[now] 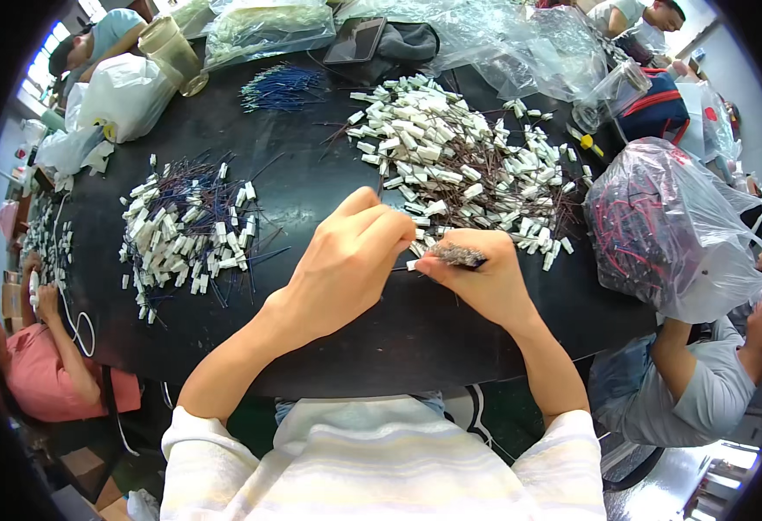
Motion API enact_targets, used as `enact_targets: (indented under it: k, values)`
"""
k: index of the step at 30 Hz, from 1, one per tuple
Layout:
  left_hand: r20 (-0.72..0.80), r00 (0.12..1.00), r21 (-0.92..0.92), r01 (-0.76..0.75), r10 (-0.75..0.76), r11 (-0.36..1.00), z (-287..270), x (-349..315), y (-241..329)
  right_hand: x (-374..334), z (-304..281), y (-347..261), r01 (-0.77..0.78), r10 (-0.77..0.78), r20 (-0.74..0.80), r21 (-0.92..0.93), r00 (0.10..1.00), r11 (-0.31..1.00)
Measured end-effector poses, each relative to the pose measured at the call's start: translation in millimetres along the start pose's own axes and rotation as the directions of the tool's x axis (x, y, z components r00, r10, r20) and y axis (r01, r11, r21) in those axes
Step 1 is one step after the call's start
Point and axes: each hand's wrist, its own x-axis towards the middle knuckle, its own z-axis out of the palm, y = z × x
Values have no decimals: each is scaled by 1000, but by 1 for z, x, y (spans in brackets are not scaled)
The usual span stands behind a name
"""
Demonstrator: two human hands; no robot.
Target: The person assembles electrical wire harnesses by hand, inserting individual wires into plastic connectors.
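Observation:
My left hand [346,252] is closed in a pinch above the dark table, its fingertips turned toward the right hand. What it pinches, if anything, is hidden; a thin dark line shows just below the fingertips. Close beside it, my right hand [489,278] is closed around a bundle of thin wires [457,253] with greyish, bristly ends. A small white connector [412,265] sticks out at its thumb tip. Right behind both hands lies a large heap of white connectors on brown wires [433,143]. To the left is a smaller heap of white connectors with blue wires [185,226].
Loose blue wires [281,89] lie at the back of the black table [311,156]. A clear bag of red and dark wires [641,226] stands at the right. A yellow cutter [587,141], a phone [356,40] and plastic bags line the far side. Other people sit around.

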Motion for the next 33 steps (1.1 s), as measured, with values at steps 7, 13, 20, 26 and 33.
enact_targets:
  k: [7,13,20,26,33]
  values:
    - [3,998,-312,62,-64,948,10,24,13,-11,-27,-11,-199,206,-26,164,978,966]
    - [109,981,-405,189,-158,894,18,23,21,-24,-41,-8,-275,286,-10,252,958,928]
    - [88,982,-518,189,-168,835,32,30,27,-32,-43,-12,-313,356,-15,440,934,842]
    - [331,885,-944,304,-327,-131,81,8,26,-17,-26,-24,31,286,-188,879,940,476]
    - [410,867,-525,-31,-285,-851,105,-2,41,-28,20,-36,165,114,-486,495,866,853]
